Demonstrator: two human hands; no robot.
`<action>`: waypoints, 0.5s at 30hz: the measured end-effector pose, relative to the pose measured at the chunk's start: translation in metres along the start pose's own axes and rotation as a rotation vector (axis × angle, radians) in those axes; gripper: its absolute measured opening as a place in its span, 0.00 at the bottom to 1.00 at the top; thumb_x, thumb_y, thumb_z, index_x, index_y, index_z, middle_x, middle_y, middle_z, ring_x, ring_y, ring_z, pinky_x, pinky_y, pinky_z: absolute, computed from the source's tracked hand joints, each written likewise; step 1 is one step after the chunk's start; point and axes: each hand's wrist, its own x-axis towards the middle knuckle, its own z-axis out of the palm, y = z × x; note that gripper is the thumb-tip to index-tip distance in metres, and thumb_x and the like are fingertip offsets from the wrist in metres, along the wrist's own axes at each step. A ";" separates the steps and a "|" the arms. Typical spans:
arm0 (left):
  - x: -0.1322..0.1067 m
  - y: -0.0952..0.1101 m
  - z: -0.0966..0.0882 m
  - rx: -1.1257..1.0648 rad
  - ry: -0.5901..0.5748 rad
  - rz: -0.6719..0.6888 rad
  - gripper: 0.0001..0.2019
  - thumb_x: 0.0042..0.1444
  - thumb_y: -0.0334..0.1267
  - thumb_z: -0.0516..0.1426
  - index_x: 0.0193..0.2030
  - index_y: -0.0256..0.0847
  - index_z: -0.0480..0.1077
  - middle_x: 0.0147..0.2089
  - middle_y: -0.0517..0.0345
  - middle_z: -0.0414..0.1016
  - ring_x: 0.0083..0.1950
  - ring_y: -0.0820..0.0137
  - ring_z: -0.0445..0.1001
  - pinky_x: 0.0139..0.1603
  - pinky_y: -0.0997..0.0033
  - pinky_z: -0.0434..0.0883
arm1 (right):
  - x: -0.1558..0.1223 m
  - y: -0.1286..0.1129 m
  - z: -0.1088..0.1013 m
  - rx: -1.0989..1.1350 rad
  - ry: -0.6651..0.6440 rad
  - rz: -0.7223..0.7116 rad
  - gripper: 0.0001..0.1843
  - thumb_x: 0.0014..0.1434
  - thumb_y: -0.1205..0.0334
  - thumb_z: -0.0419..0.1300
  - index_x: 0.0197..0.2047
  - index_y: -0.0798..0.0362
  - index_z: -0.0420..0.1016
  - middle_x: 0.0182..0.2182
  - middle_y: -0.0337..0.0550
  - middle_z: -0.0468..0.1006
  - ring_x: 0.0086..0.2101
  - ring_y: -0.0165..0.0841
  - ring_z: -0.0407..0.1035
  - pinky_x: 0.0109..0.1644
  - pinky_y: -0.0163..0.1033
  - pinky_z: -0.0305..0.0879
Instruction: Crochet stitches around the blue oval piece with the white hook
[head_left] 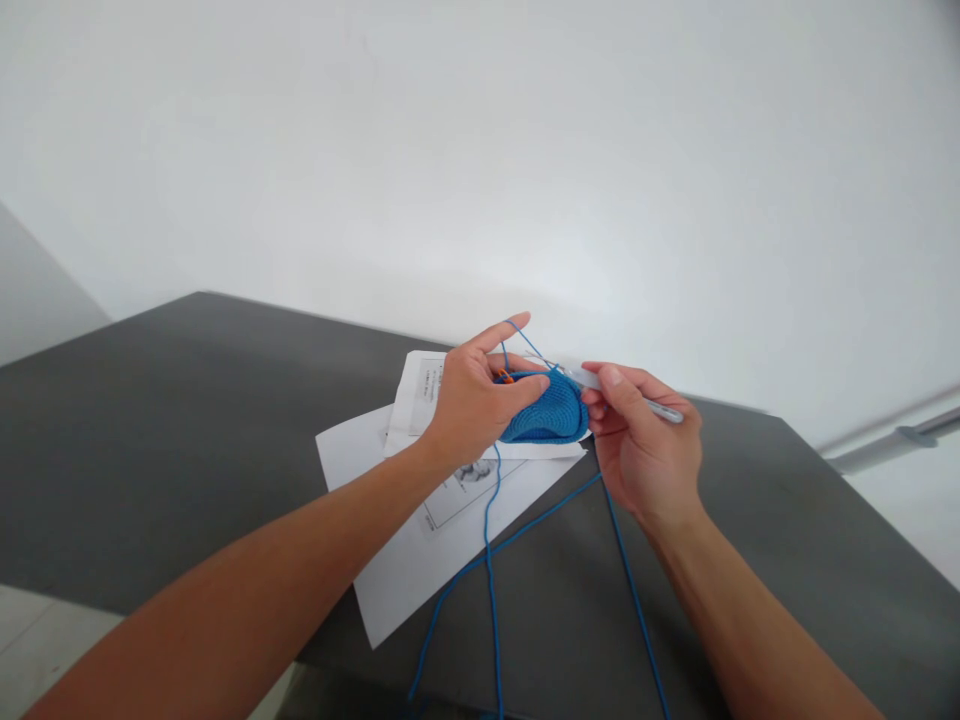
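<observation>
A blue crocheted piece (551,408) with a curved, cupped shape is pinched between the thumb and fingers of my left hand (480,390). Blue yarn (491,540) loops over my raised left index finger and runs to the upper edge of the piece. Near my left fingers sits a small orange stitch marker (505,377). My right hand (645,430) grips a crochet hook (664,411) by its light grey handle, its tip at the top edge of the piece by the yarn. The exact stitch at the tip is too small to make out.
Printed sheets of paper (390,560) lie under my hands on the dark grey table (225,420). Loose yarn strands trail over the table's front edge. A white wall (480,150) rises behind it. At the right is a grey pipe (885,448).
</observation>
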 end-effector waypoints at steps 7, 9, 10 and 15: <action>-0.002 0.002 0.000 -0.108 -0.038 -0.057 0.39 0.45 0.32 0.69 0.67 0.38 0.72 0.32 0.60 0.83 0.25 0.75 0.70 0.28 0.72 0.66 | 0.003 0.000 -0.002 0.076 -0.014 0.047 0.14 0.48 0.53 0.77 0.33 0.52 0.86 0.21 0.37 0.77 0.19 0.23 0.63 0.19 0.28 0.59; -0.002 0.002 0.000 -0.114 -0.032 -0.062 0.38 0.45 0.33 0.69 0.67 0.37 0.72 0.30 0.62 0.81 0.25 0.75 0.70 0.27 0.72 0.66 | 0.003 0.000 -0.002 0.088 -0.008 0.064 0.14 0.48 0.53 0.77 0.33 0.52 0.85 0.21 0.37 0.77 0.20 0.23 0.62 0.19 0.28 0.59; -0.002 0.001 0.000 -0.117 -0.030 -0.062 0.38 0.46 0.33 0.70 0.67 0.37 0.72 0.29 0.62 0.80 0.25 0.75 0.69 0.27 0.72 0.65 | 0.003 0.000 -0.001 0.096 -0.001 0.074 0.14 0.47 0.52 0.78 0.33 0.53 0.85 0.21 0.37 0.77 0.20 0.23 0.62 0.19 0.28 0.58; -0.002 0.001 0.000 -0.154 -0.037 -0.072 0.39 0.45 0.34 0.71 0.67 0.37 0.72 0.28 0.64 0.78 0.24 0.75 0.67 0.27 0.72 0.64 | 0.002 -0.001 0.000 0.133 0.006 0.100 0.15 0.45 0.52 0.78 0.32 0.53 0.85 0.20 0.36 0.76 0.20 0.23 0.63 0.19 0.28 0.59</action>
